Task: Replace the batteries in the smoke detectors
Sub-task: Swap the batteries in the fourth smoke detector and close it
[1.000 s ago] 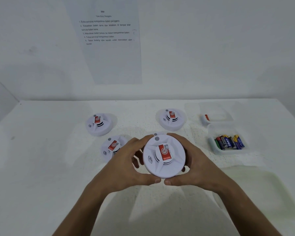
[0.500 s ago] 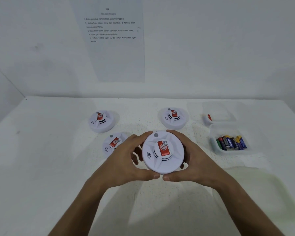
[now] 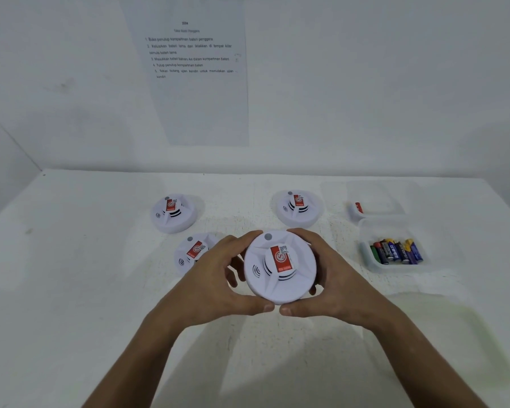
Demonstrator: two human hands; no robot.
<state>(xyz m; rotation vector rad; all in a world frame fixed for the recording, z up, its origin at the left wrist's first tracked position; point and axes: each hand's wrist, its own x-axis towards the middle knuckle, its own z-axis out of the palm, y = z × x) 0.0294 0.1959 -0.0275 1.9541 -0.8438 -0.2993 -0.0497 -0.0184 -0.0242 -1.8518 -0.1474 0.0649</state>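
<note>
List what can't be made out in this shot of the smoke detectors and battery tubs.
- Held smoke detector, head view: back and battery compartment face away; left hand and right hand cover its rim.
- Near-left detector: partly behind the left hand.
- Wall sheet: print too blurred.
- Far tub: only a red bit shows.

Wall sheet (image 3: 195,69) lists five steps, first "Buka penutup kompartmen bateri penggera"

A bare test or training station: plain white walls, a white table (image 3: 71,290), and a printed instruction sheet (image 3: 195,72) taped to the wall behind it.
</note>
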